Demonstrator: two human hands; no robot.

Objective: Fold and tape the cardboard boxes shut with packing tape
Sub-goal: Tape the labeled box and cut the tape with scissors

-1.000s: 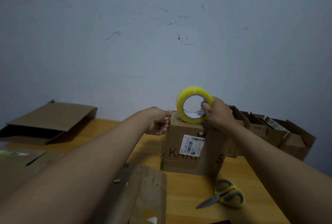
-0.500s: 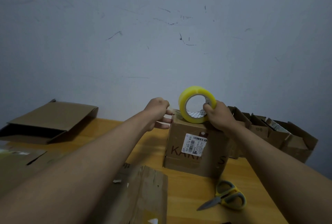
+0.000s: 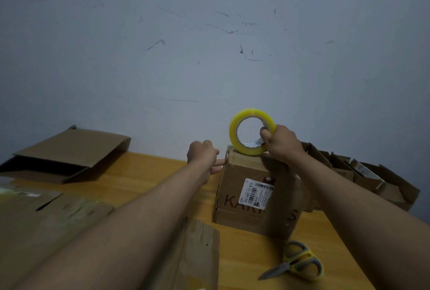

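Right now the right hand [image 3: 280, 144] is gripping the yellow tape roll [image 3: 250, 131], fingers hooked through its core and thumb side curled over the rim, and is standing the roll on edge on top of the closed cardboard box [image 3: 253, 194]. Holding it upright there looks like a way of letting the tape unroll along the lid seam. The left hand [image 3: 202, 155] is sitting just beside the box's upper left corner, mostly curled, with a couple of fingers [image 3: 218, 162] reaching out to touch that edge; it is probably pinning down the free tape end, though the tape itself is too clear to make out, so whether anything is pinched there cannot be told.

Below the right forearm, yellow-handled scissors [image 3: 300, 261] are lying on the wooden surface [image 3: 144, 173], presumably waiting within reach for the cut.

As for containers, the box under the hands is standing shut, and its contents are hidden. To the right of the right hand, a cluster of open boxes [image 3: 381, 182] is waiting with flaps up; something pale is showing in one, too small to identify. Far to the left of the left hand, an open flattened box [image 3: 69, 152] is lying on its side, its dark interior showing nothing. Beneath the left forearm, flat cardboard sheets [image 3: 46, 220] are lying spread out.
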